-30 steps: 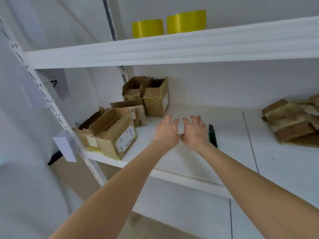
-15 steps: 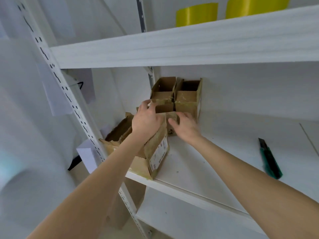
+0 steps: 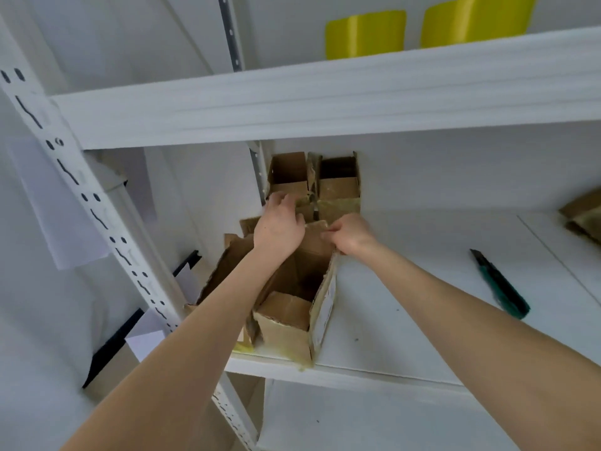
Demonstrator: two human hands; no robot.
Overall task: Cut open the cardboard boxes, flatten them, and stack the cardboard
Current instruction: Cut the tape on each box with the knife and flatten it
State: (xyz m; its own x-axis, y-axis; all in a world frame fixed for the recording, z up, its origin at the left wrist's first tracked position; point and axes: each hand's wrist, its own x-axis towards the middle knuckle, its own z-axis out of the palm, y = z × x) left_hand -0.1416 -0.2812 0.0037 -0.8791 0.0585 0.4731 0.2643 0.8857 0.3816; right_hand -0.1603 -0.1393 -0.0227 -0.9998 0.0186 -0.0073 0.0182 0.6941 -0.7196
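Several open brown cardboard boxes crowd the left end of a white shelf [image 3: 406, 336]. The nearest box [image 3: 292, 323] stands at the shelf's front edge with a white label on its right side. My left hand [image 3: 279, 229] reaches over it and curls its fingers on a smaller box [image 3: 312, 232] behind it. My right hand [image 3: 349, 236] pinches the top flap edge of that same box. Two more open boxes [image 3: 338, 180] stand against the back wall. A green utility knife [image 3: 500, 284] lies on the shelf to the right, away from both hands.
An upper shelf [image 3: 325, 99] hangs low over the boxes and carries two yellow tape rolls [image 3: 366, 34]. A white perforated upright [image 3: 97, 222] stands at the left. Flattened cardboard [image 3: 585, 216] lies at the far right edge of the shelf.
The view has shifted left and closer to the boxes. Both hands have moved from the bare shelf near the knife over to the boxes and taken hold of the small box behind the nearest one.
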